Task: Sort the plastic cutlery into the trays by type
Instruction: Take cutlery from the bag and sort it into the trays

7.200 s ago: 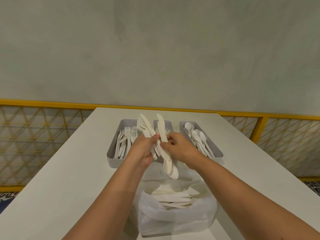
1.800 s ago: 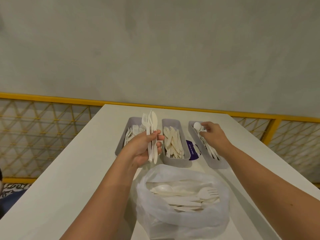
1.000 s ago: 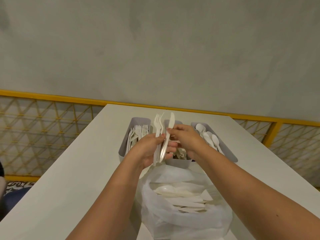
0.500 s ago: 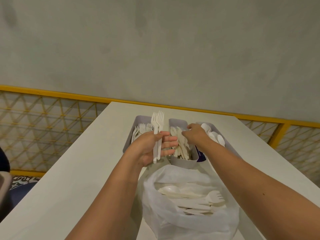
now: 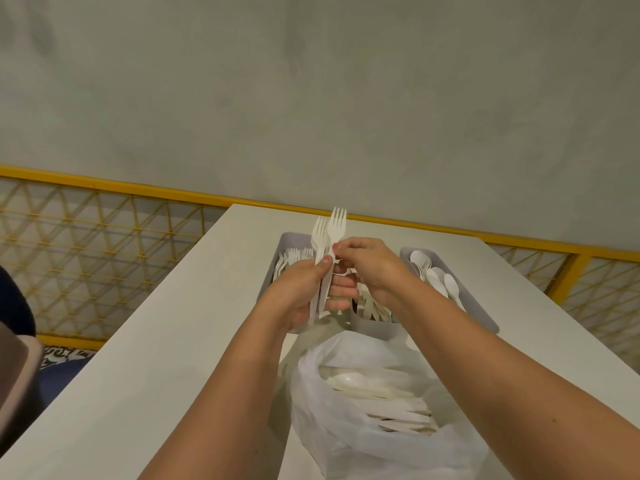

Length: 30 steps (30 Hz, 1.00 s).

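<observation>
Two white forks (image 5: 336,228) stand upright, tines up, with their handles enclosed in the curled fingers of the left hand (image 5: 301,296) and its thumb pressed against their front. The right hand (image 5: 369,268) pinches the taller fork's neck between thumb and forefinger. Both forearms reach forward above the plastic bag (image 5: 363,427), over the near ends of the grey trays (image 5: 375,328).

Forks (image 5: 329,233) and spoons (image 5: 434,276) are white, the trays (image 5: 483,317) grey, the counter (image 5: 138,375) off-white. At the counter's near end the bag (image 5: 346,431) is translucent white; behind the counter stands a yellow, diamond-lattice railing (image 5: 104,187).
</observation>
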Each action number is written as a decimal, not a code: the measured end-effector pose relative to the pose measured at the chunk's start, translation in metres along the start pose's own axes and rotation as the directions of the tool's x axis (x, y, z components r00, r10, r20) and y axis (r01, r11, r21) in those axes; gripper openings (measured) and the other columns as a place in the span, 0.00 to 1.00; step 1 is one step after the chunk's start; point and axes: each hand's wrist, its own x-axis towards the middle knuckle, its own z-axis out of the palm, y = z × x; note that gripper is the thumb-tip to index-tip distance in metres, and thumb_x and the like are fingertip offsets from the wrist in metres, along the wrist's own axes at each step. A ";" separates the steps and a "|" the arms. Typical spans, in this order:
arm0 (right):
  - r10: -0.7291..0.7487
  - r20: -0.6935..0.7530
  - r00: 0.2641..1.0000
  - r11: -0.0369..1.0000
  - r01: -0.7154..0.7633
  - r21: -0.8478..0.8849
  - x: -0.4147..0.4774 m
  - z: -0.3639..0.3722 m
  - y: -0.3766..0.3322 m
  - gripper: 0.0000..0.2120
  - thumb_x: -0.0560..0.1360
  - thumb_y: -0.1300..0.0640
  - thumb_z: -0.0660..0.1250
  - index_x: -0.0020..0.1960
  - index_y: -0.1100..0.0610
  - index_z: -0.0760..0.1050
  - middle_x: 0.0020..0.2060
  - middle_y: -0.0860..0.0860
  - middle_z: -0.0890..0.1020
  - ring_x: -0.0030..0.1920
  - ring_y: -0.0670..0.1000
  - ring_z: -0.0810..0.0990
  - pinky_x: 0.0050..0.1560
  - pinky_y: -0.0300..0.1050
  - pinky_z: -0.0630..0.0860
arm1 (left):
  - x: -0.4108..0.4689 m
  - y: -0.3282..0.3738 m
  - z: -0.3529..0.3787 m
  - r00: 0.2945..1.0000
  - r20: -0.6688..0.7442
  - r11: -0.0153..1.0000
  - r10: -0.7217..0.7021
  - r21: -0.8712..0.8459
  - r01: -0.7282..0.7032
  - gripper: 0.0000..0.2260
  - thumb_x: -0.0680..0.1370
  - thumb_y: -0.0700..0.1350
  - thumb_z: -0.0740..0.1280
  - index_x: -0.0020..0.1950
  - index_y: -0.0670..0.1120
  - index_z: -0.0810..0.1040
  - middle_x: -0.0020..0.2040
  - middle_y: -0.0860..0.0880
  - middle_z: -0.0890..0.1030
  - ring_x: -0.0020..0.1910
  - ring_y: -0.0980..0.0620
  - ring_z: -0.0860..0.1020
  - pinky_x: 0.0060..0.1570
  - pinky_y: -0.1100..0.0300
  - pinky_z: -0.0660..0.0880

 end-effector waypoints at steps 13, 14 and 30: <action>-0.006 0.006 1.000 0.999 0.006 -0.039 -0.005 0.021 -0.001 0.07 0.79 0.59 0.62 0.50 0.60 0.78 0.33 0.53 0.78 0.30 0.48 0.76 0.33 0.40 0.76 | 0.000 0.001 0.004 0.989 -0.146 0.988 -0.011 -0.153 -0.012 0.17 0.83 0.50 0.51 0.52 0.43 0.76 0.41 0.43 0.80 0.40 0.48 0.80 0.47 0.50 0.78; -0.010 0.010 1.000 0.999 0.010 -0.038 -0.005 0.023 -0.002 0.07 0.79 0.58 0.61 0.51 0.58 0.77 0.37 0.54 0.80 0.33 0.50 0.79 0.37 0.43 0.79 | 0.001 0.001 0.004 0.986 -0.164 0.986 0.002 -0.166 -0.030 0.17 0.83 0.50 0.51 0.56 0.42 0.76 0.45 0.43 0.80 0.43 0.47 0.79 0.49 0.50 0.77; 0.103 0.071 0.992 0.995 -0.103 -0.010 0.012 0.019 -0.019 0.07 0.82 0.58 0.53 0.51 0.59 0.68 0.32 0.52 0.68 0.28 0.46 0.64 0.23 0.36 0.61 | 0.005 0.012 -0.054 0.908 -0.320 0.840 0.272 0.540 -0.061 0.13 0.81 0.46 0.58 0.58 0.43 0.78 0.49 0.47 0.78 0.44 0.52 0.75 0.46 0.58 0.71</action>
